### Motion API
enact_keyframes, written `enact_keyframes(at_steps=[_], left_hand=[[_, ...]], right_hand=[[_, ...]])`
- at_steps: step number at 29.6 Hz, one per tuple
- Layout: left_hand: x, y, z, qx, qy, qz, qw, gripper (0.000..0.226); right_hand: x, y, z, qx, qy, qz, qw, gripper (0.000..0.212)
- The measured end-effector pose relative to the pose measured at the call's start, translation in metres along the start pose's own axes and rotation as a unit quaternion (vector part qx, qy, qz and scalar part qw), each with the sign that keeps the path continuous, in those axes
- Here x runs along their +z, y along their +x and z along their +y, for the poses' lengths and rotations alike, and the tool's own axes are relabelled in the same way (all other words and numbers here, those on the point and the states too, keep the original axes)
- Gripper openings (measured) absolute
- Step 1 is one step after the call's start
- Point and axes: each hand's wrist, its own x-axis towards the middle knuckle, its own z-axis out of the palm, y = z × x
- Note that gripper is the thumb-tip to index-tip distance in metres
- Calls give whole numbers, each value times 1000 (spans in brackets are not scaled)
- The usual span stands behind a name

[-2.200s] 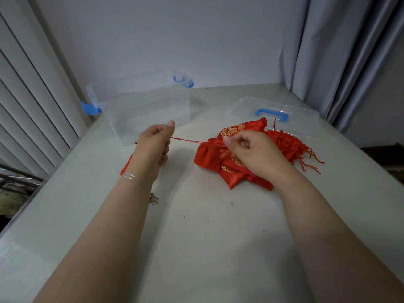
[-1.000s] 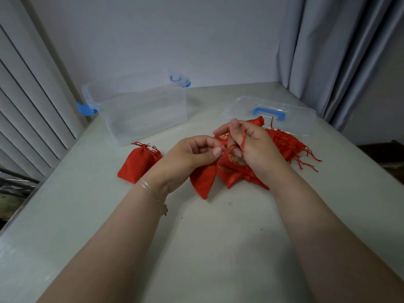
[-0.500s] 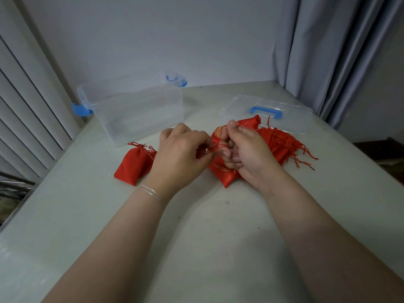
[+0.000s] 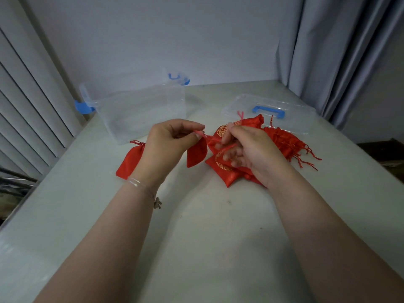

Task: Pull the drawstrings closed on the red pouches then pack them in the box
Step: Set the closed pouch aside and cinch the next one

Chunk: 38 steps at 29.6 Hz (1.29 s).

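Observation:
A small red pouch [image 4: 196, 153] hangs above the table between my hands. My left hand [image 4: 169, 145] pinches its drawstring [image 4: 202, 134] at the pouch's neck. My right hand [image 4: 247, 149] grips the other string end, which sticks up past its fingers; this hand is blurred. Under and behind my right hand lies a pile of several red pouches [image 4: 282, 141] with gold patterns and loose strings. One cinched red pouch [image 4: 130, 160] lies on the table left of my left wrist. The clear box [image 4: 140, 106] with blue latches stands at the back left, with nothing visible inside.
The box's clear lid [image 4: 271, 112] with a blue handle lies flat at the back right, behind the pile. The white table [image 4: 207, 226] runs to a wall at the back. Blinds stand on the left and grey curtains on the right.
My hands came together at the pouch's neck and have now parted a little, lifting the pouch so that it hangs from the string. The cinched pouch on the left has not moved.

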Motion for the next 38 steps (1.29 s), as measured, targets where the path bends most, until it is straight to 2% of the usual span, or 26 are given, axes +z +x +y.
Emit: enact_keyframes(at_steps=[1,3,4,6,9,10,15,21,23,26,29,32,35,38], left_hand=[[-2,0,1,1,-1,-12,1000,17],[-3,-1,2,3,-8,-43,999,15],[-3,-2,3,3,-16,-60,998,15],[-2,-3,4,6,-31,-90,995,17],[0,-3,2,10,-52,-114,992,20],[0,-3,2,6,-62,-116,991,20],[-2,-2,4,-51,-184,-126,973,20],[-7,-1,2,-126,-244,-162,948,16],[-11,0,0,-126,-228,-170,950,14],[-13,1,-3,-121,-182,-167,961,16],[-11,1,-2,-83,-88,-134,984,19],[-4,-2,-3,-45,7,-81,996,25],[4,-4,-5,0,103,-37,994,23],[9,-5,-6,62,169,-10,984,15]], right_hand=[[-3,2,2,-36,-56,53,996,24],[-8,8,7,-160,-172,169,957,9],[-10,9,8,-219,-202,189,936,8],[-11,11,10,-266,-233,131,926,15],[-4,8,15,-168,-248,-67,952,16],[-2,7,16,-140,-234,-103,957,18],[-1,2,11,-76,-34,-133,988,13],[-3,1,11,-30,-52,-176,983,12],[-4,0,10,-43,-81,-181,979,13],[0,0,9,-139,-201,-135,960,16],[2,1,14,-211,-277,-84,934,9],[1,1,14,-241,-326,-60,912,6],[3,0,14,-265,-365,-51,891,5],[5,2,16,-256,-331,-37,907,9]])
